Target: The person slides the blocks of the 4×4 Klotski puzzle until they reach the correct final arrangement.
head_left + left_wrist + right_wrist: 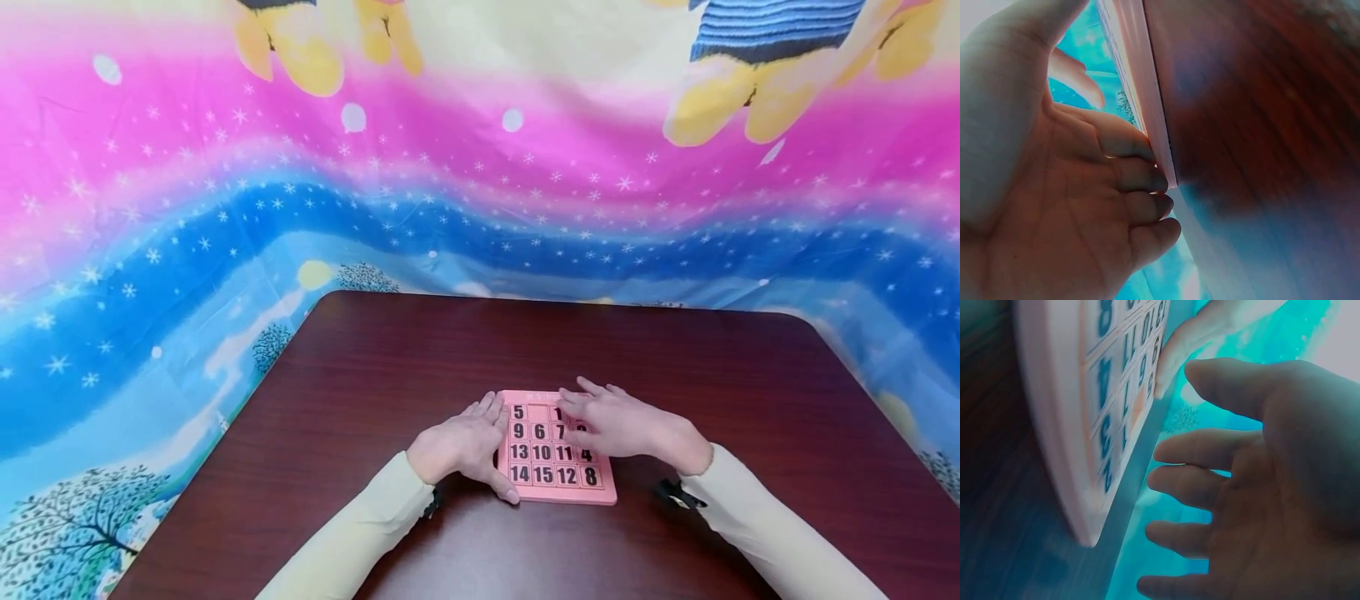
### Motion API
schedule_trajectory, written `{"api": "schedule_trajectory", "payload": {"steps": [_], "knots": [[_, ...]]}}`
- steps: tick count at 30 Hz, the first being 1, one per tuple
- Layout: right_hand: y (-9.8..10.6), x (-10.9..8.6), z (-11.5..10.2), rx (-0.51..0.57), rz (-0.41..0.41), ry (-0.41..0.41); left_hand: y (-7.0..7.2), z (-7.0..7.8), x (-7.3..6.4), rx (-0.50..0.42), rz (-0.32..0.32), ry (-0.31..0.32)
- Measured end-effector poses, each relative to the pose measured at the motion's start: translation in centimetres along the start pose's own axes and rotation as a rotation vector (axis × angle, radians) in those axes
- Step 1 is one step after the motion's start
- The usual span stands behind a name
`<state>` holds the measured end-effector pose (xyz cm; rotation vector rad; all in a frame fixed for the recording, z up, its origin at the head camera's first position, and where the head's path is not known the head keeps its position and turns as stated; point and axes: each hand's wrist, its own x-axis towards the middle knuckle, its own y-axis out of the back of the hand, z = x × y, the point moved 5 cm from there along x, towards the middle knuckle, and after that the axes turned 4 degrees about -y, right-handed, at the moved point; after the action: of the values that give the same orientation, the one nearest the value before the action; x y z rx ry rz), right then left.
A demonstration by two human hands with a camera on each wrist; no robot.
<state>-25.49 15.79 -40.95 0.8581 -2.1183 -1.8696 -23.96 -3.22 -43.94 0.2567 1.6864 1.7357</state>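
Note:
A pink sliding number puzzle (566, 498) lies flat on the table, its tiles bearing black numbers. One gap shows in the top row, beside the 5 tile (518, 412). My left hand (461, 442) rests along the puzzle's left side with the thumb down by the near left corner. In the left wrist view, its fingertips (1159, 178) are right at the puzzle's side edge. Over the upper right of the puzzle is my right hand (630, 422), fingers extended and spread, covering some tiles. The right wrist view shows nothing held in that hand (1254, 487).
The dark brown wooden table (420, 350) has rounded far corners. Behind it hangs a colourful cloth (480, 167) with snowflakes and cartoon figures. Dark wrist devices show at the left cuff (432, 503) and right cuff (681, 495).

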Motion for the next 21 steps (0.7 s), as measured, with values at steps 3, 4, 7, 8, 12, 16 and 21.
{"api": "schedule_trajectory", "payload": {"steps": [3, 4, 7, 8, 12, 16, 21], "knots": [[-0.3, -0.6, 0.7, 0.011, -0.012, -0.012, 0.0, 0.0, -0.1, -0.001, 0.001, 0.0], [-0.4, -0.7, 0.8, 0.017, -0.02, -0.018, 0.0, 0.0, -0.1, -0.003, 0.0, 0.0], [-0.9, -0.9, 0.9, 0.024, -0.028, -0.021, -0.1, 0.0, -0.1, -0.004, 0.002, 0.001], [-1.0, -0.9, 0.8, 0.022, -0.026, -0.014, -0.1, 0.0, -0.1, -0.005, 0.0, 0.002], [-1.3, -0.7, 0.6, 0.017, -0.023, 0.011, -0.1, 0.0, 0.0, -0.004, 0.001, 0.006], [-1.4, -0.6, 0.6, 0.014, -0.022, 0.014, 0.0, 0.0, 0.0, -0.001, 0.0, 0.007], [-1.5, -0.4, 0.2, 0.005, -0.008, 0.032, 0.1, 0.1, -0.1, -0.002, 0.0, 0.005]]}}
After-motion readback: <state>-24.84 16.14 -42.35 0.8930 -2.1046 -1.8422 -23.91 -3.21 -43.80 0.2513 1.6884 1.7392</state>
